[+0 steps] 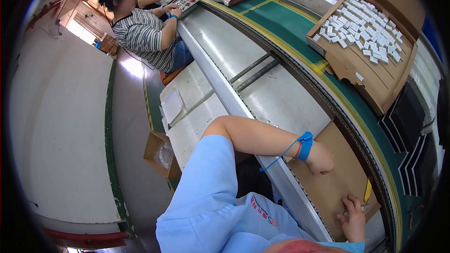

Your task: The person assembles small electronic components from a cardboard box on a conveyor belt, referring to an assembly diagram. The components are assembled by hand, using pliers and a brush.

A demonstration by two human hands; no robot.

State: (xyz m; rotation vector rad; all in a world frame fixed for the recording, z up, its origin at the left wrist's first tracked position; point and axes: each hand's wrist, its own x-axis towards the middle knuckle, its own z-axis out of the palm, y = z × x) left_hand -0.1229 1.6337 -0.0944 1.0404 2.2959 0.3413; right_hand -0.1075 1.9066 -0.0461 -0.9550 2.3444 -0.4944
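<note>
Red shirt lettering (264, 211), left hand (321, 157) over cardboard (318, 192), right hand (353, 218) touching it

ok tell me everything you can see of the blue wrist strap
The blue wrist strap is a bright blue band, fabric-like in look, wrapped around the person's forearm just behind the left hand. A bulkier blue piece sits on its upper side, and a thin blue cord leads from it back across the forearm to a small tip beyond. A red string lies beside the band. Whether the cord's tip touches the metal rail cannot be told.
</note>
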